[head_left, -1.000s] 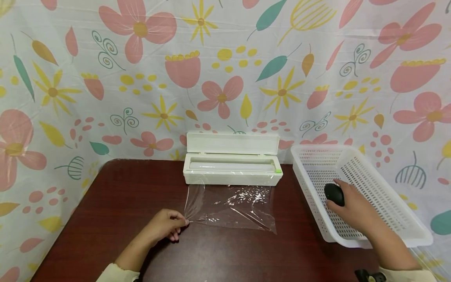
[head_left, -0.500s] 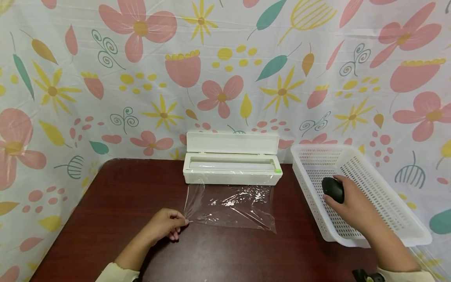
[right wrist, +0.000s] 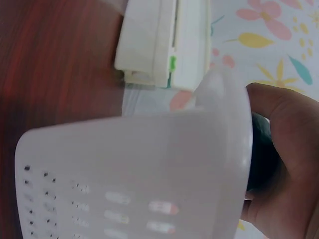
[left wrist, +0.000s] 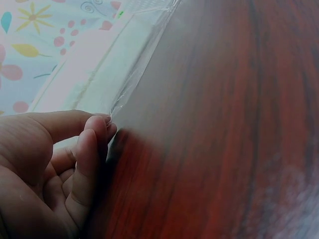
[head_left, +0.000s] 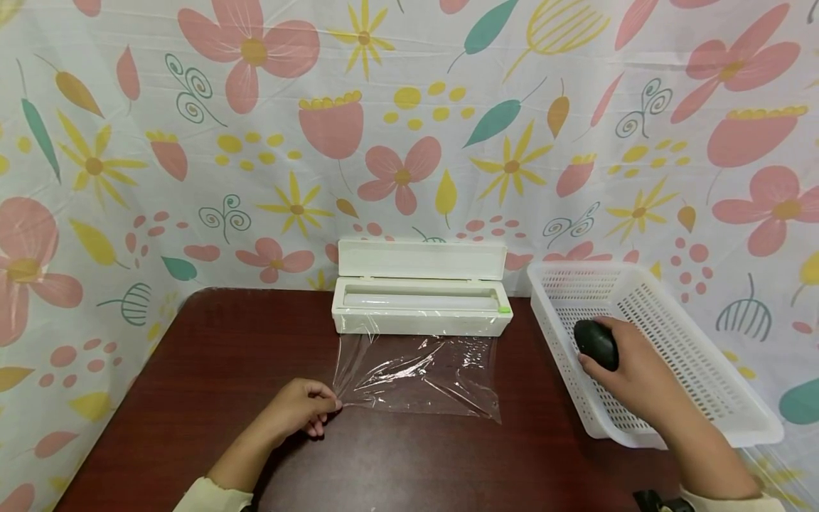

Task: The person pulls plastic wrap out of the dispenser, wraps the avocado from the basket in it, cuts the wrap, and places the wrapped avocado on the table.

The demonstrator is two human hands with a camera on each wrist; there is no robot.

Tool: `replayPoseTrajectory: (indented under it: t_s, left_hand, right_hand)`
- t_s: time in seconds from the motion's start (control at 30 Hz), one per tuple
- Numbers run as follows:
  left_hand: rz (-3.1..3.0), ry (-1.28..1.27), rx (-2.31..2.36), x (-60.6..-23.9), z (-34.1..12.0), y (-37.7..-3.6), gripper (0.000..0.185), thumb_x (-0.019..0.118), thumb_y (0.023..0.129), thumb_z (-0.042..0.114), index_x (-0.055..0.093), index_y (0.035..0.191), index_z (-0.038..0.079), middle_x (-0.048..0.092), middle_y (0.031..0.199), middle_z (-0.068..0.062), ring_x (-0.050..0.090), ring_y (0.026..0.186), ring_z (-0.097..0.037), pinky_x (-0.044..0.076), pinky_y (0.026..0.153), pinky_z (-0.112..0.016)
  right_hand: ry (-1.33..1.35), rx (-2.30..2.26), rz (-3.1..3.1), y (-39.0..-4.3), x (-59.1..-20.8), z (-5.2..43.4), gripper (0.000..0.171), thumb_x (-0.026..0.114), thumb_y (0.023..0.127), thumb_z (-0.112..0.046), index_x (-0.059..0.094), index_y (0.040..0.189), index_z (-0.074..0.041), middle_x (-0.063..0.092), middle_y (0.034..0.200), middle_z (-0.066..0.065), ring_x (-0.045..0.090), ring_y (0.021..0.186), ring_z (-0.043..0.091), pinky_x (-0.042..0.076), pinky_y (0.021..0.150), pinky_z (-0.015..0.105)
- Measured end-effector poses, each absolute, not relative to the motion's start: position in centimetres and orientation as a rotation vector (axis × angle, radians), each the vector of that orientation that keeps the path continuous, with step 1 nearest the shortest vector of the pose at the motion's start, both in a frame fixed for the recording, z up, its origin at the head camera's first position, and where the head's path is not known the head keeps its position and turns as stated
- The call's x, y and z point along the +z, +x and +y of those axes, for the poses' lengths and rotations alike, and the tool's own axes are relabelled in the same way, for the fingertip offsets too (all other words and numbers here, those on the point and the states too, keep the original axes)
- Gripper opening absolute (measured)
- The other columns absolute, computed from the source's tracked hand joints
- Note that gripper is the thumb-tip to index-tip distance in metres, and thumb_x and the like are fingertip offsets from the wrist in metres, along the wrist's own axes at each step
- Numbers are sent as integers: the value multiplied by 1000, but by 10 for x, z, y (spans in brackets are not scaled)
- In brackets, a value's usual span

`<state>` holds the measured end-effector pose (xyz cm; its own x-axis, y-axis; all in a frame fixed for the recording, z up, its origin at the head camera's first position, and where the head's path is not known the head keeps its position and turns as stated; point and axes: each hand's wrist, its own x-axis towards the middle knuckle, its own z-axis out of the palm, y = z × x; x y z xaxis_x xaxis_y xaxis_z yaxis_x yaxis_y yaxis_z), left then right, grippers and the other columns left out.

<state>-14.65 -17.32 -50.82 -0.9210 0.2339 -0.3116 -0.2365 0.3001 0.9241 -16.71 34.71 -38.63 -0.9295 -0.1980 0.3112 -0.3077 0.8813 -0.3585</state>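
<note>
From above, the left hand (head_left: 297, 411) pinches the near left corner of the cling film (head_left: 419, 373), which lies flat on the table (head_left: 211, 370) and runs back into the white dispenser box (head_left: 421, 306), lid up, roll inside. The left wrist view shows thumb and fingers (left wrist: 94, 130) pressed together on that corner. The right hand (head_left: 630, 373) curls its fingers round a dark rounded object (head_left: 596, 344) inside the white perforated basket (head_left: 716, 398); the right wrist view shows the basket's outer wall instead. No readable writing anywhere.
</note>
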Motion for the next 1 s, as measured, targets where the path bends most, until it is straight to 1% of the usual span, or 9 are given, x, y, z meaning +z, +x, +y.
replayPoseTrajectory:
  t_s: [0.17, 0.3, 0.37, 0.43, 0.57, 0.6, 0.7, 0.8, 1.0]
  left_hand:
    - [2186, -3, 1649, -506, -173, -146, 22, 71, 90, 15, 71, 99, -6, 56, 65, -2, 60, 50, -12, 52, 48, -26]
    - [2181, 3, 1648, -505, -173, -146, 21, 72, 88, 13, 71, 98, -5, 56, 64, -2, 61, 50, -11, 53, 48, -25]
    - [2177, 5, 1649, -505, -173, -146, 20, 73, 87, 12, 71, 98, -5, 56, 63, -2, 60, 49, -11, 53, 47, -25]
    - [2174, 8, 1650, -505, -174, -146, 20, 73, 87, 12, 71, 98, -5, 57, 63, -2, 60, 49, -11, 53, 47, -25]
    - [2172, 12, 1653, -506, -174, -147, 20, 73, 87, 11, 70, 98, -6, 57, 62, -1, 60, 49, -11, 52, 47, -25]
    - [2173, 14, 1653, -507, -174, -147, 20, 73, 88, 11, 70, 99, -6, 57, 62, -1, 60, 49, -11, 52, 47, -25]
    - [2172, 14, 1657, -508, -174, -147, 21, 73, 88, 11, 70, 99, -6, 57, 62, -1, 60, 49, -11, 52, 47, -25]
    - [2170, 19, 1659, -507, -174, -147, 21, 73, 88, 10, 69, 99, -6, 57, 62, -1, 60, 49, -11, 52, 47, -25]
    - [2174, 11, 1655, -505, -175, -146, 21, 74, 87, 10, 69, 99, -6, 58, 61, -1, 60, 49, -11, 52, 47, -25]
  right_hand:
    - [423, 578, -2779, -162, -383, 338, 65, 79, 87, -20, 48, 139, 5, 55, 123, 25, 54, 102, 37, 45, 75, 49]
    - [464, 543, -2761, -157, -382, 328, 64, 79, 86, -20, 49, 139, 0, 56, 122, 19, 54, 101, 30, 45, 74, 35]
    - [486, 549, -2752, -155, -381, 324, 63, 80, 85, -19, 50, 139, -2, 56, 123, 17, 55, 101, 28, 44, 74, 31]
    - [492, 561, -2759, -154, -381, 319, 63, 79, 86, -21, 50, 140, -4, 54, 125, 16, 56, 102, 29, 46, 75, 33]
    - [513, 564, -2783, -151, -381, 311, 64, 79, 88, -24, 50, 144, -9, 51, 129, 15, 58, 103, 32, 52, 74, 46]
    - [526, 562, -2783, -151, -382, 309, 65, 79, 88, -24, 50, 145, -11, 51, 130, 15, 58, 103, 32, 52, 74, 46]
    - [551, 554, -2775, -150, -382, 304, 65, 80, 88, -24, 52, 145, -15, 52, 127, 12, 59, 101, 30, 53, 72, 42]
    - [557, 558, -2771, -148, -383, 299, 65, 81, 86, -24, 53, 144, -15, 53, 124, 11, 60, 98, 28, 53, 71, 38]
    - [569, 592, -2775, -148, -387, 289, 66, 81, 86, -26, 53, 146, -20, 55, 124, 8, 60, 97, 25, 52, 71, 37]
